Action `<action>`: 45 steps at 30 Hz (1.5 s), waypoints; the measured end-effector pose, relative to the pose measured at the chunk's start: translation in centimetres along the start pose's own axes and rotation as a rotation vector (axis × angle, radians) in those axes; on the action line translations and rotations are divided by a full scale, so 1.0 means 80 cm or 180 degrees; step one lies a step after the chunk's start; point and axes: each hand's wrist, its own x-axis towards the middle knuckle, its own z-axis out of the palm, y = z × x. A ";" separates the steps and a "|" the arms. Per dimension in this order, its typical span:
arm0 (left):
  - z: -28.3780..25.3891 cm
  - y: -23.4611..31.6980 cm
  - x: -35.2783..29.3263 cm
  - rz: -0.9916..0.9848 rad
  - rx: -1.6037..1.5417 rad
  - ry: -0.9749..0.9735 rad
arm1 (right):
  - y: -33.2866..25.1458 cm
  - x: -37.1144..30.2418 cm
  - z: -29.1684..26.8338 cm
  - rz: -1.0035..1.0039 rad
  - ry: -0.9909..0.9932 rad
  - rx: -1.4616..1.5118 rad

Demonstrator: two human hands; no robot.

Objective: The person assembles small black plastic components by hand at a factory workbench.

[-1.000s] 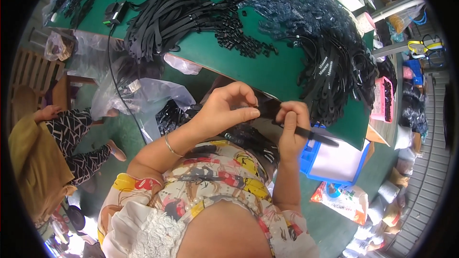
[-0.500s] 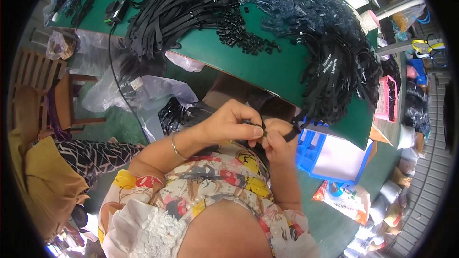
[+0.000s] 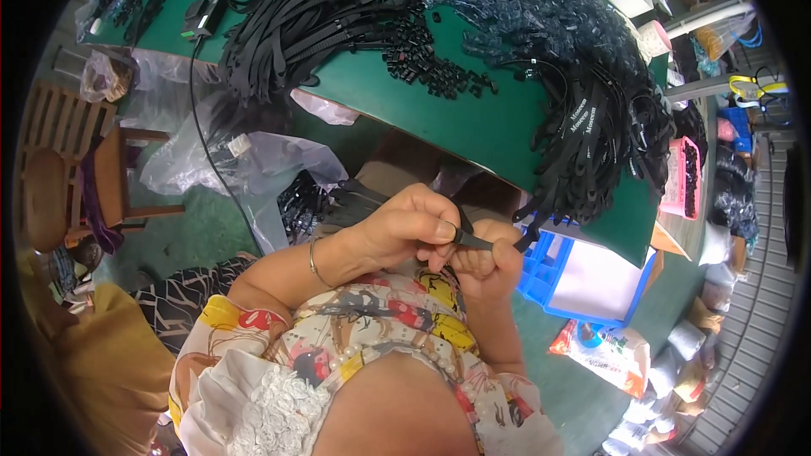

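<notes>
A black webbing strap runs between my hands, in front of my chest and just off the table's near edge. My left hand, with a bangle at the wrist, pinches it between thumb and fingers. A small dark part of the strap sticks up by that thumb; whether a buckle sits there I cannot tell. My right hand grips the strap a short way along, fingers curled and thumb on top. Beyond that thumb, a strap end reaches right toward a pile of black straps hanging over the table's edge.
The green table bears another bundle of black straps, small black buckles and a heap of clear-wrapped pieces. Right of my hands stand a blue tray and a pink basket. A person in mustard clothing is at left.
My hands have drawn slightly apart, so a length of strap shows between them. My right hand has shifted a little lower. At left, the person in mustard clothing has moved.
</notes>
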 end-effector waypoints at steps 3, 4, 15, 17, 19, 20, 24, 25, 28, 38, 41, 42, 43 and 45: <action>0.011 0.011 0.000 -0.0186 0.0358 0.0226 | -0.004 0.004 -0.002 0.0181 0.0012 -0.0348; 0.014 0.015 0.002 -0.0361 0.0678 0.0453 | -0.005 0.007 -0.002 -0.0169 0.0228 -0.1063; 0.016 0.022 -0.004 -0.0100 0.1227 0.0651 | -0.011 0.022 -0.016 -0.1153 0.0068 -0.2843; 0.014 0.023 -0.010 -0.0172 0.1418 0.0698 | -0.008 0.018 -0.010 -0.0915 0.0167 -0.2629; 0.012 0.028 -0.010 -0.0189 0.1704 0.0672 | -0.007 0.016 -0.012 -0.0686 0.0251 -0.2406; 0.011 0.028 -0.009 -0.0191 0.1705 0.0675 | -0.005 0.014 -0.016 -0.0764 0.0266 -0.2384; 0.004 0.024 -0.008 -0.0147 0.1032 0.0526 | -0.004 0.014 -0.011 -0.0593 0.0429 -0.2188; 0.002 0.022 -0.006 -0.0143 0.0976 0.0611 | -0.005 0.015 -0.010 -0.0595 0.0428 -0.2194; -0.007 0.008 -0.006 0.0064 -0.0292 0.0917 | -0.004 0.015 -0.010 -0.0526 0.0466 -0.2311; -0.008 0.013 0.004 0.0789 -0.0069 0.1375 | -0.002 0.021 -0.020 0.0005 0.0338 -0.3236; -0.011 0.015 0.004 0.0794 -0.0098 0.0956 | -0.012 0.020 -0.013 0.0061 0.0272 -0.3437; 0.000 0.017 0.007 0.0805 -0.0069 0.0972 | -0.016 0.018 -0.009 0.0395 0.0402 -0.3267; 0.006 0.018 0.008 0.0816 -0.0039 0.0989 | -0.013 0.016 -0.016 0.0179 0.0319 -0.3202; -0.007 0.006 0.008 0.0747 0.0036 0.0920 | -0.017 0.013 -0.015 0.0325 0.0353 -0.2893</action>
